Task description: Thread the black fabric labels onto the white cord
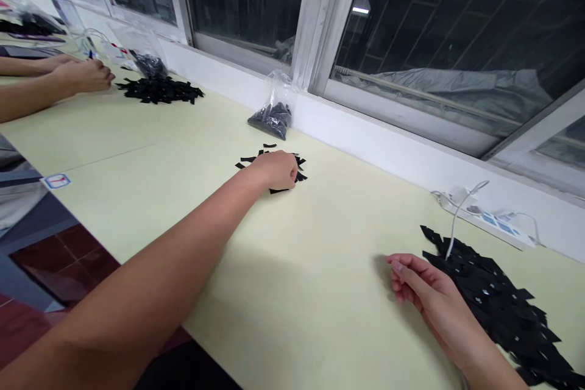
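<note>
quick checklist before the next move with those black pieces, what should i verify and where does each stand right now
1. Left hand has reached the small pile of black pieces: ok, it rests on top of the pile.
2. Left hand actually grips a piece: cannot tell, the fingers are curled and hide what is under them.
3. Right hand is free: ok as far as it shows, fingers loosely curled on the table with nothing seen in them.
4. Large pile of black pieces within reach of the right hand: ok, it lies just beside it.
5. Bag of black parts out of the way: ok, it sits behind the small pile by the window ledge.
</note>
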A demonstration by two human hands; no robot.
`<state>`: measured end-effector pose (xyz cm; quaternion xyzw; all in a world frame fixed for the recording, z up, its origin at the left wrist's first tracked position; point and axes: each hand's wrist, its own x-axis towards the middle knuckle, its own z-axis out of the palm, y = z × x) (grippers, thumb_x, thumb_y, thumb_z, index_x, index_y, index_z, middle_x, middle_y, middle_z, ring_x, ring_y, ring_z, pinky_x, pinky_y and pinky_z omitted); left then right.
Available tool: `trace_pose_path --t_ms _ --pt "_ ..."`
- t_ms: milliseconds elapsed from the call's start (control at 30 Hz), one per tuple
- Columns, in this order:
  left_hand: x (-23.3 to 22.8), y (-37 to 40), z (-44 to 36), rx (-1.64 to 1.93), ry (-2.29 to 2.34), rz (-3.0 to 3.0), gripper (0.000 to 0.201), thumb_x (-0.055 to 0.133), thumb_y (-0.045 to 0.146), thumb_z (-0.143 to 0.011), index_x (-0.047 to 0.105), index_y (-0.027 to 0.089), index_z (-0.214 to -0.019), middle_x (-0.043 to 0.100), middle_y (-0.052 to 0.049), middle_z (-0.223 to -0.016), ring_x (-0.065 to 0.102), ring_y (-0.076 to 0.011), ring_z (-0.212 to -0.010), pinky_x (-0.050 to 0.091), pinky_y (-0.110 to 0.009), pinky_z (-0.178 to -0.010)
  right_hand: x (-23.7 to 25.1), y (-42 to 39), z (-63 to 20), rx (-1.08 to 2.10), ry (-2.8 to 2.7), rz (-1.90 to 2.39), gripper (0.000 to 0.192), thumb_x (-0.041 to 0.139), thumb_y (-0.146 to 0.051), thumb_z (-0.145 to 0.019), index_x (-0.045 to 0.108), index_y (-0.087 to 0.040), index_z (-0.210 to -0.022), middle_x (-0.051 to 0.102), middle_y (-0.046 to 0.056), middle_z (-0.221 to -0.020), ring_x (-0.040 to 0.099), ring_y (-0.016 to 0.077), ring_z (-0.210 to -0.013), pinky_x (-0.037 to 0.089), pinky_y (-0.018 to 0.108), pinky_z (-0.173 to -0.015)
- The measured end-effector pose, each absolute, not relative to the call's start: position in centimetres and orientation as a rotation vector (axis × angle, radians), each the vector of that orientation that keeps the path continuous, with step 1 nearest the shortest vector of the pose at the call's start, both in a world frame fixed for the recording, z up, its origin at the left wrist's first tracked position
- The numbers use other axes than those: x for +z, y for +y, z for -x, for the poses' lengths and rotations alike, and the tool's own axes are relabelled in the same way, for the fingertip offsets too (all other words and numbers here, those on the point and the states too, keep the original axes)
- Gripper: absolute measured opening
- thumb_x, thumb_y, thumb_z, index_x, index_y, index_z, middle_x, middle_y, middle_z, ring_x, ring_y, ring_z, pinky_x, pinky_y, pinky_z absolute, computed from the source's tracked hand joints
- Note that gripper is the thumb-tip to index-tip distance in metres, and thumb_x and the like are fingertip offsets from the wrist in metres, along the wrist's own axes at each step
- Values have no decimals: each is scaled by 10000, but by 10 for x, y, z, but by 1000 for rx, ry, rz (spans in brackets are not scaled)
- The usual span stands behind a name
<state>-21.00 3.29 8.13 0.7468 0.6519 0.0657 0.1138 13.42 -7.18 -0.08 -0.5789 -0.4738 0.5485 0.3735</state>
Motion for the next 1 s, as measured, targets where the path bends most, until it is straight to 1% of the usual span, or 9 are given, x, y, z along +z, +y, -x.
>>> trace_pose_path --t_ms 100,267,433,567,667,733,800,900,1000 --pt "79 32 205 277 1864 -2221 47 634 184 -675 674 190 -700 689 -74 -800 612 -211 -728 412 -294 -625 -2 -71 -135 1396 -1220 1489 499 832 -588 -682 732 -179 -949 594 21 -730 521 149 -661 464 268 -581" --pt "75 35 206 198 2071 -2162 126 702 224 -633 666 180 -746 674 -99 -834 624 -257 -759 430 -320 -660 -3 -71 -135 1395 -1236 1481 476 831 -570 -693 730 -182 -950 596 25 -736 523 151 -673 469 267 -583" --pt "81 31 214 128 1954 -2145 85 679 156 -646 606 182 -612 629 -50 -663 550 -202 -614 377 -298 -606 5 -73 -129 1387 -1219 1439 419 838 -526 -700 719 -178 -903 591 23 -744 532 144 -672 464 263 -574" --pt "91 30 208 297 1944 -2129 69 700 210 -705 660 154 -697 650 -37 -693 511 -167 -629 369 -271 -632 12 -71 -124 1406 -1224 1380 391 836 -502 -701 704 -166 -850 583 15 -720 534 135 -646 476 265 -563" --pt "88 26 173 607 1699 -2183 166 635 332 -811 685 174 -818 675 -11 -771 545 -162 -678 372 -253 -629 13 -69 -123 1375 -1215 1333 397 826 -501 -709 705 -175 -899 584 10 -719 536 137 -655 494 262 -544" --pt "78 17 132 834 1296 -2026 186 625 358 -832 679 180 -828 682 -10 -772 593 -164 -707 419 -252 -643 12 -68 -123 1338 -1202 1281 426 821 -501 -716 697 -199 -989 632 31 -824 581 164 -734 513 264 -532" --pt "65 5 85 917 976 -1872 150 621 315 -831 650 172 -796 686 -20 -775 627 -161 -735 459 -254 -668 10 -67 -125 1300 -1210 1212 437 819 -494 -723 688 -218 -1036 666 52 -935 621 192 -824 536 273 -541" --pt "48 -10 26 893 848 -1782 89 614 245 -821 602 176 -765 633 2 -658 590 -135 -595 438 -245 -564 8 -64 -131 1225 -1230 1158 369 819 -472 -732 705 -202 -956 677 40 -852 633 175 -777 542 262 -556" --pt "34 -12 0 1008 815 -1699 57 616 192 -816 579 176 -775 630 9 -684 588 -115 -589 454 -237 -565 9 -60 -140 1147 -1147 1188 341 828 -464 -719 709 -192 -888 674 20 -797 620 142 -691 522 235 -528"
